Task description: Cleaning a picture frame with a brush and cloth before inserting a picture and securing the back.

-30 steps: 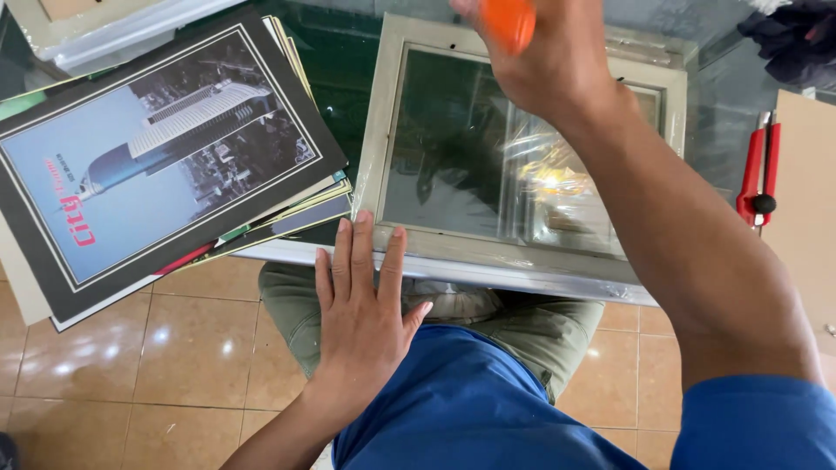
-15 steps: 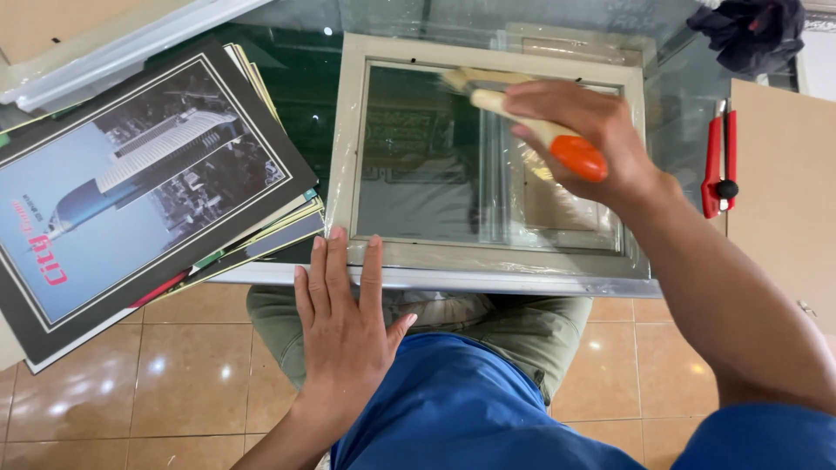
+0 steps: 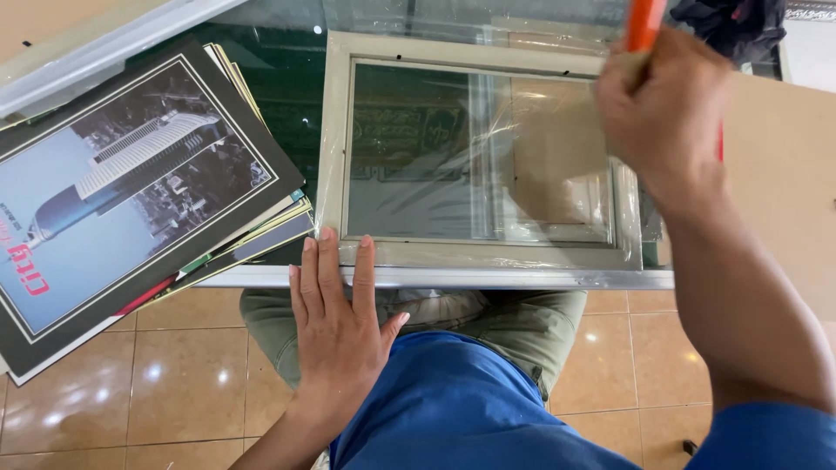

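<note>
So my left hand (image 3: 341, 326) is flat, fingers together and stretched out, pressing on the near edge of the pale picture frame (image 3: 477, 252), which lies on the glass table (image 3: 435, 278) right in front of me and is wrapped in clear plastic film (image 3: 531, 174). My right hand (image 3: 666, 113) is up over the frame's right side, fist closed around an orange handle (image 3: 644, 24); can't tell what tool it is, since only the handle end pokes out above my knuckles. To the left a stack of matted prints (image 3: 131, 191) hangs over the table edge, the top one a black-bordered photo of a tower, crowding the frame's left corner. A brown board (image 3: 784, 174) sits to the right, dark cloth (image 3: 727, 22) at the far corner.
</note>
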